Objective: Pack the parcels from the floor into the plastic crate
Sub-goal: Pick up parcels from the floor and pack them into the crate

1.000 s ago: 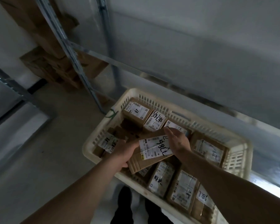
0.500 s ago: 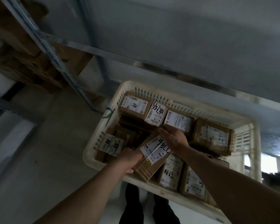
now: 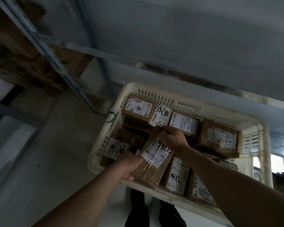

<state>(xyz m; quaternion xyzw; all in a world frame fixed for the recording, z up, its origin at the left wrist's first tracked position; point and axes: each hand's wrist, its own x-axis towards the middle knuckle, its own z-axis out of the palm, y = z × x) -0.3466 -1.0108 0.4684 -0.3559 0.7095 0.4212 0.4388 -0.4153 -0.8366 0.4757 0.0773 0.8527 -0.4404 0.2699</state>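
Cardboard parcel (image 3: 156, 158), flat and brown, is held by both hands above the near part of the cream plastic crate (image 3: 259, 126). Its white shipping label, marked with black handwriting, faces up, and clear tape runs across it. The parcel is tilted, its far end raised toward the middle of the crate and its near end low over the near rim. The left hand (image 3: 129, 166) is curled round the parcel's near left edge, thumb underneath at the rim side. The right hand (image 3: 174, 139) grips the far end, its fingers bent over the top corner.

More labelled parcels are packed in the crate: a row of four is set along the far wall, one with a handwritten label (image 3: 161, 116) just beyond the right hand, and a bulkier taped one (image 3: 220, 138) at the right end. Others are stood on edge along the near wall (image 3: 175, 176), just beside the held parcel. A green mark (image 3: 112, 116) is seen on the crate's left rim. Metal shelving uprights (image 3: 44, 46) and stacked cardboard (image 3: 20, 66) are seen at the left over a pale floor (image 3: 44, 161). Dark trouser legs (image 3: 138, 208) are visible below the crate.
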